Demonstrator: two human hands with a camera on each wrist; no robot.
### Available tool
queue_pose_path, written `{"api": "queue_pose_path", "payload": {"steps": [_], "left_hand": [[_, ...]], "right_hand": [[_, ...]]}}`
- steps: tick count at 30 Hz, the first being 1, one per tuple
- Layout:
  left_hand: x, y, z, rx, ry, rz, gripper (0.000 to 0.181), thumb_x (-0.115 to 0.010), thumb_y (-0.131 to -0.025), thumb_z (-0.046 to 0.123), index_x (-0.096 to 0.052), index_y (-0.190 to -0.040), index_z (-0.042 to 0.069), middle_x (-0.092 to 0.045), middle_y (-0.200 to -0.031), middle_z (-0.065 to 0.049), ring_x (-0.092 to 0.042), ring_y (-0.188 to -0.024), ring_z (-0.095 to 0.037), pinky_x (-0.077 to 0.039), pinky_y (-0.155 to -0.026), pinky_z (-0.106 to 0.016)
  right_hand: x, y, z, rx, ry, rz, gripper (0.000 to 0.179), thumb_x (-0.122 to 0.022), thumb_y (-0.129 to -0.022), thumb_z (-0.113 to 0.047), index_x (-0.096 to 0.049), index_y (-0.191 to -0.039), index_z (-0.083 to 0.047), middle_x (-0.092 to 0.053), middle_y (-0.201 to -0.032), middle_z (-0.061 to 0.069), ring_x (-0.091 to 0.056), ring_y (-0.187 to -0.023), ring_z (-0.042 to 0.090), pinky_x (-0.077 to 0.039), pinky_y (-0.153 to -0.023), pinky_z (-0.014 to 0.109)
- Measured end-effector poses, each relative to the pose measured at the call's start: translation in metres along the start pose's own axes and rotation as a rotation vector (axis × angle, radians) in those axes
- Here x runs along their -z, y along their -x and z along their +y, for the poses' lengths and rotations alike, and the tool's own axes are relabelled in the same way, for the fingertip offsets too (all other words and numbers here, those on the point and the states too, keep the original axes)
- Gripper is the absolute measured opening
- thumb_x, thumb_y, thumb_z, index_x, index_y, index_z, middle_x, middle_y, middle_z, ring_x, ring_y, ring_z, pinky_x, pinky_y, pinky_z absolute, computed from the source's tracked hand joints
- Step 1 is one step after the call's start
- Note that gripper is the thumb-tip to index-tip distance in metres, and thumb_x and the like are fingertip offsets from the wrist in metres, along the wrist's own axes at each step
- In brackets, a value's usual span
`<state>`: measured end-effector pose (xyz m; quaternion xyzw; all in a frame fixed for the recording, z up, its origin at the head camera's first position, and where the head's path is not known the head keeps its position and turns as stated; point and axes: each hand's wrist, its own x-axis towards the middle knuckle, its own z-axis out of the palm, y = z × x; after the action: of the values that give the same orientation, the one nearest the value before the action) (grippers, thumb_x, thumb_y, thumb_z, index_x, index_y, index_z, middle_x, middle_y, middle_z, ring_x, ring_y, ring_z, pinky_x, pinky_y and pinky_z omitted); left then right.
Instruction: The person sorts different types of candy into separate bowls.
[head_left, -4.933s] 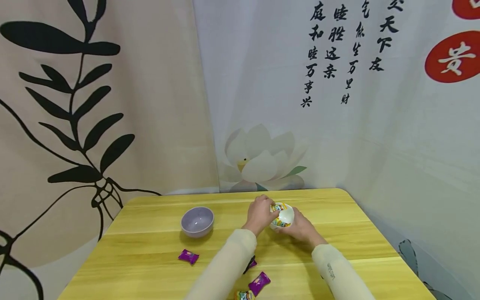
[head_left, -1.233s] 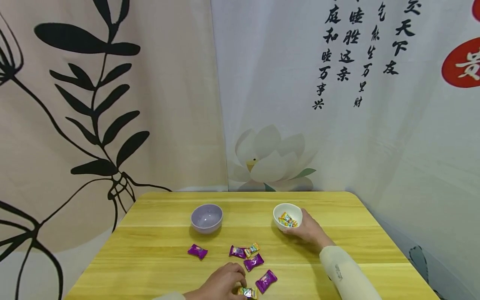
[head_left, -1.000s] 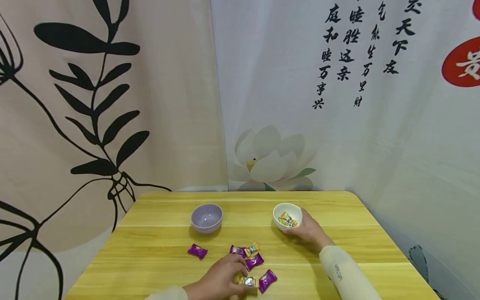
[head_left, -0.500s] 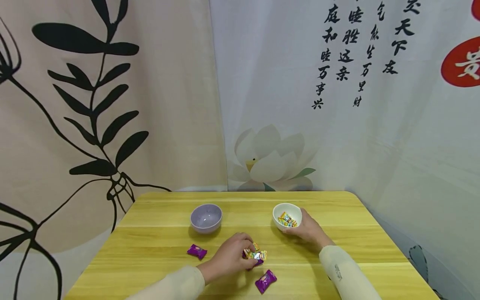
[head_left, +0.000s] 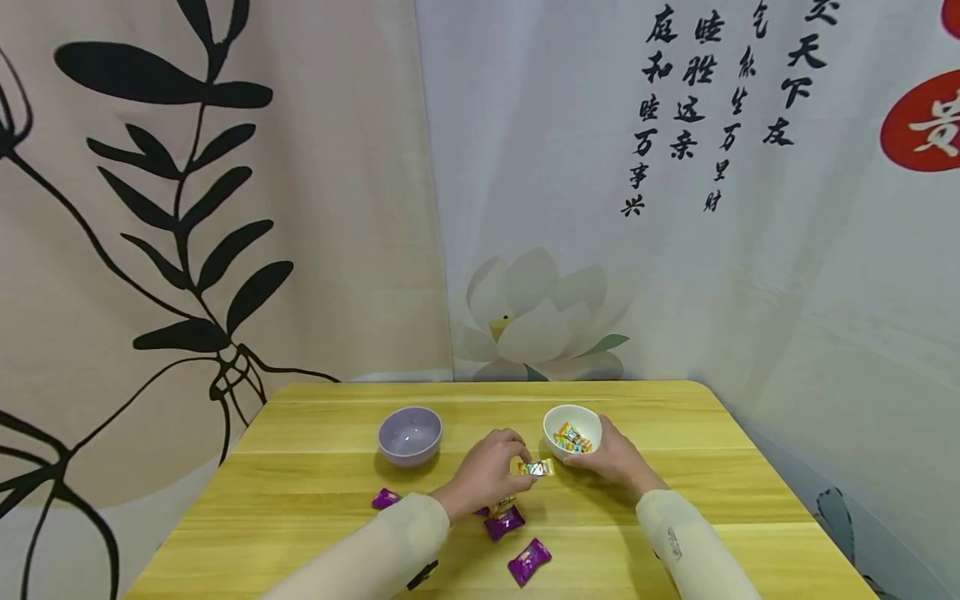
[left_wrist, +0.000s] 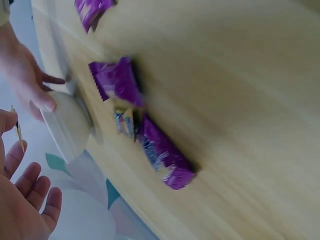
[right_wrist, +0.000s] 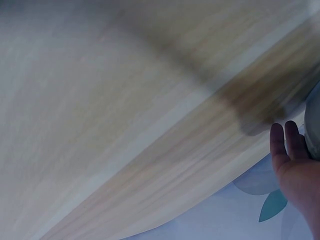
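The yellow-wrapped candy (head_left: 537, 468) is hanging above the table (head_left: 315, 467), just short of the white bowl (head_left: 562, 417), which is sitting between one and two o'clock from it. It is probably weighing very little, its firm middle wearing a thin, crinkly, slightly slippery wrapper; pinching lightly near one end, as the left hand (head_left: 489, 468) is doing between thumb and finger, seems to be suiting it, leaving the other end free. The remaining fingers are bending loosely, away from the wrapper. At three o'clock the right hand (head_left: 615, 458) is gripping the white bowl, curling round its outer wall; similar yellow candies (head_left: 572, 438) are lying inside. Another yellow candy (left_wrist: 125, 123) is resting between seven and eight o'clock, between two purple candies (head_left: 505, 523); a third purple candy (head_left: 529, 562) is lying at six, and a fourth purple candy (head_left: 386, 498) near nine. The purple bowl (head_left: 410, 435) is standing between nine and ten.

Compared with half a second ago, the left hand is holding its candy nearer the white bowl, no longer over the purple cluster, while the right hand is keeping its grip and the purple bowl is staying put
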<state>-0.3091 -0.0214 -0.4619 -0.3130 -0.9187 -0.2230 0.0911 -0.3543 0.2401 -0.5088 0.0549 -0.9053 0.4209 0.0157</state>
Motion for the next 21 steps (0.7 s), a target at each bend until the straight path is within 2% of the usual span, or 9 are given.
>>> {"api": "queue_pose_path", "payload": {"steps": [6, 13, 21], "left_hand": [[-0.003, -0.022, 0.003, 0.021, -0.007, 0.024, 0.02, -0.08, -0.084, 0.036, -0.074, -0.092, 0.018, -0.063, -0.108, 0.004, -0.057, -0.105, -0.015, -0.051, -0.089, -0.032], [-0.007, -0.045, 0.009, 0.08, 0.025, 0.051, 0.021, -0.078, -0.086, 0.034, -0.075, -0.094, 0.015, -0.063, -0.11, 0.001, -0.058, -0.105, -0.017, -0.051, -0.089, -0.033], [-0.017, -0.072, 0.016, 0.091, -0.008, 0.102, 0.023, -0.078, -0.084, 0.034, -0.077, -0.093, 0.014, -0.065, -0.105, 0.001, -0.06, -0.098, -0.017, -0.052, -0.083, -0.032]], "right_hand": [[0.002, 0.0, -0.001, -0.01, -0.025, -0.002, 0.099, -0.091, -0.067, -0.044, -0.039, -0.141, -0.005, -0.058, -0.125, 0.014, -0.057, -0.11, 0.028, -0.044, -0.1, 0.051], [0.003, -0.002, 0.001, 0.032, -0.003, 0.0, 0.096, -0.091, -0.069, -0.04, -0.039, -0.141, -0.003, -0.059, -0.125, 0.014, -0.058, -0.11, 0.03, -0.045, -0.097, 0.053], [0.002, 0.0, 0.002, 0.047, -0.024, -0.015, 0.093, -0.09, -0.071, -0.038, -0.04, -0.139, -0.002, -0.058, -0.122, 0.014, -0.058, -0.105, 0.027, -0.048, -0.092, 0.046]]}}
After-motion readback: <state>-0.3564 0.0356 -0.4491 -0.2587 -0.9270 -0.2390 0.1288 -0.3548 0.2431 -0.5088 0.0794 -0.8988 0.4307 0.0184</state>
